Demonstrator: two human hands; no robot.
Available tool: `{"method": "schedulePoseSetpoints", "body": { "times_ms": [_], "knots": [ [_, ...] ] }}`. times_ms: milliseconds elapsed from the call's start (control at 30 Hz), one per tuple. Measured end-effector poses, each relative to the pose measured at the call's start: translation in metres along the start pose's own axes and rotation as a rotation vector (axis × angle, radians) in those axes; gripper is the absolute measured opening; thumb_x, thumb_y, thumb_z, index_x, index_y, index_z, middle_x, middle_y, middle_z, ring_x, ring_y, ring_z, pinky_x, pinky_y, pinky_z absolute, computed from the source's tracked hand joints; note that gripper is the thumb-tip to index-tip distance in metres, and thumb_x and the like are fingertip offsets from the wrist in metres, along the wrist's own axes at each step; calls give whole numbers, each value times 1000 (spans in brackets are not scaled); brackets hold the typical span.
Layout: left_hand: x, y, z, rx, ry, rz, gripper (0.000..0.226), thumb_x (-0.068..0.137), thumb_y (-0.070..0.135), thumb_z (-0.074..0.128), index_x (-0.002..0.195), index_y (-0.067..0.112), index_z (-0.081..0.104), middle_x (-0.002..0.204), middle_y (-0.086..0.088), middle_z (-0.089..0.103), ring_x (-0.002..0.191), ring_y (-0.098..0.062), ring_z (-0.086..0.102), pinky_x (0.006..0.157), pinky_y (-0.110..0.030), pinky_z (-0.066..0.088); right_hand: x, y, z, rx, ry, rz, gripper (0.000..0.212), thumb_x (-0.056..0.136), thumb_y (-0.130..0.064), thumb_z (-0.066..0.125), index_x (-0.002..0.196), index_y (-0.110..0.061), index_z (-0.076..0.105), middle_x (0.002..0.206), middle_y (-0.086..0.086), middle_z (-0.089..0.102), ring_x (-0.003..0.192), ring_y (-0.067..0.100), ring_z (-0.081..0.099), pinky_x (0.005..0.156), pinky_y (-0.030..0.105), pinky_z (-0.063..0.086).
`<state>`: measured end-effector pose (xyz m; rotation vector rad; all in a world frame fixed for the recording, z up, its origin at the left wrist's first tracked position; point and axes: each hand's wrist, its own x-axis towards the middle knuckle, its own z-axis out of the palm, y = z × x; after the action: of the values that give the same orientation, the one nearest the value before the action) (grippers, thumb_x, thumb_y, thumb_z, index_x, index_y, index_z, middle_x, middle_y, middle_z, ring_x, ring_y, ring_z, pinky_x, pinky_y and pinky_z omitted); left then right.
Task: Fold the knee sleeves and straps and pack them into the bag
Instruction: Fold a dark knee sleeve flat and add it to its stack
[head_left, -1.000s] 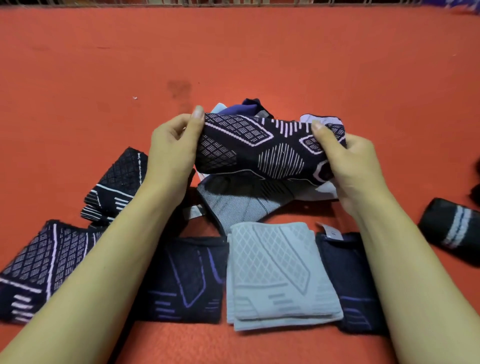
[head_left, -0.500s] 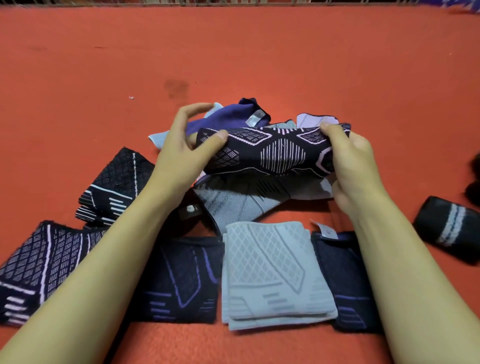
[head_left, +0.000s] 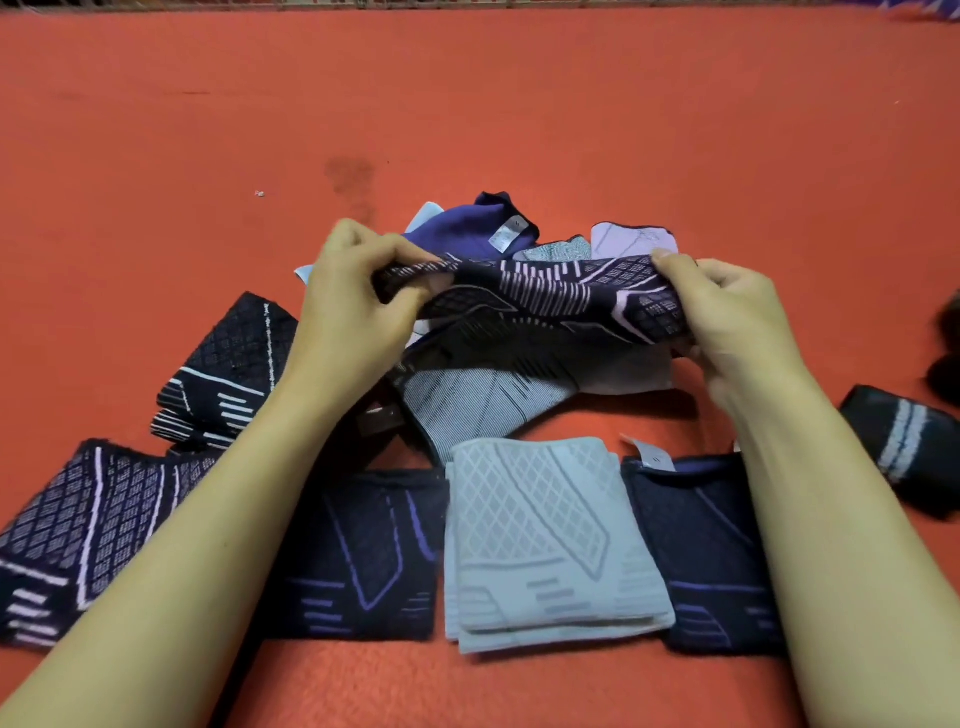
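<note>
Your left hand (head_left: 358, 306) and right hand (head_left: 727, 312) pinching the patterned navy sleeve (head_left: 545, 296) at centre frame, above the folded grey sleeve (head_left: 545, 540)

An orange-red table (head_left: 519, 104) carries a row of folded knee sleeves (head_left: 545, 540), a loose sleeve pile (head_left: 483, 400), and a rolled strap (head_left: 904, 447).

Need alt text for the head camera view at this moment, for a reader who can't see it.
Both hands, left hand and right hand, grip the ends of a dark patterned knee sleeve held over a pile of unfolded sleeves on a red surface. Folded sleeves lie in a row nearer the camera, a light grey one in the middle.
</note>
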<state>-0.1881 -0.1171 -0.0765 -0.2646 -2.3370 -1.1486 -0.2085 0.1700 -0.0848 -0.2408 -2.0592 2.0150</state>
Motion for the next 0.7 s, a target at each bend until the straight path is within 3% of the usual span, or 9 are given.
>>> {"method": "schedulePoseSetpoints", "body": {
  "times_ms": [67, 133, 200, 267, 333, 433, 567, 600, 700],
  "knots": [
    [0, 1, -2, 9, 45, 5, 8, 89, 29, 80, 90, 30, 72, 113, -2, 48, 109, -6, 52, 96, -14, 39, 2, 0, -3, 19, 2, 18, 24, 82, -39, 75, 70, -19, 72, 69, -3, 64, 61, 14, 54, 57, 28, 40],
    [0, 2, -1, -12, 37, 25, 11, 91, 27, 78, 88, 23, 69, 115, 3, 57, 110, 0, 57, 97, -15, 41, 2, -3, -1, 66, 38, 22, 29, 73, -42, 76, 93, -22, 69, 87, 0, 70, 68, 14, 62, 64, 31, 46],
    [0, 5, 0, -92, 10, -24, 14, 94, 23, 75, 85, 18, 65, 91, 10, 67, 82, 3, 60, 78, -18, 46, -1, -5, 2, 94, 52, -6, 41, 79, -40, 78, 112, -28, 57, 90, -4, 71, 69, 9, 64, 63, 28, 50],
    [0, 6, 1, -168, 23, -84, 20, 95, 26, 74, 84, 15, 63, 72, 8, 61, 64, -3, 52, 63, -23, 42, -5, -7, 5, 95, -6, -85, 33, 93, -35, 74, 119, -27, 55, 82, -11, 70, 67, 5, 64, 61, 23, 50],
    [0, 8, 1, -233, 74, -119, 21, 95, 31, 75, 85, 16, 64, 72, 6, 62, 65, -6, 53, 61, -26, 43, -9, -9, 6, 55, -43, -146, 34, 90, -49, 75, 114, -28, 64, 88, -13, 71, 79, 4, 68, 71, 27, 55],
    [2, 8, -4, -397, 142, -179, 17, 93, 37, 78, 89, 24, 67, 82, 8, 69, 77, -6, 63, 74, -27, 52, -12, -11, 5, -127, -115, -235, 48, 73, -78, 71, 100, -38, 71, 112, -10, 68, 106, 11, 69, 93, 30, 55],
    [2, 12, -12, -472, 34, -101, 13, 95, 34, 77, 91, 26, 67, 88, 5, 69, 84, -13, 64, 79, -36, 53, -19, -10, 9, -546, -134, -410, 41, 71, -74, 66, 83, -36, 62, 123, -10, 46, 127, 17, 47, 107, 16, 36],
    [1, 13, -14, -487, 3, -85, 11, 95, 32, 76, 91, 28, 67, 87, 6, 69, 83, -13, 64, 78, -35, 53, -23, -12, 12, -584, -153, -458, 42, 73, -72, 67, 86, -33, 60, 123, -14, 48, 128, 16, 44, 110, 19, 34],
    [-2, 21, -17, -578, -86, -101, 8, 95, 32, 74, 91, 28, 69, 84, 8, 69, 80, -13, 64, 74, -32, 54, -37, -18, 18, -624, -231, -545, 50, 74, -72, 68, 104, -35, 57, 113, -36, 59, 117, 7, 53, 109, 48, 42]
  ]
}}
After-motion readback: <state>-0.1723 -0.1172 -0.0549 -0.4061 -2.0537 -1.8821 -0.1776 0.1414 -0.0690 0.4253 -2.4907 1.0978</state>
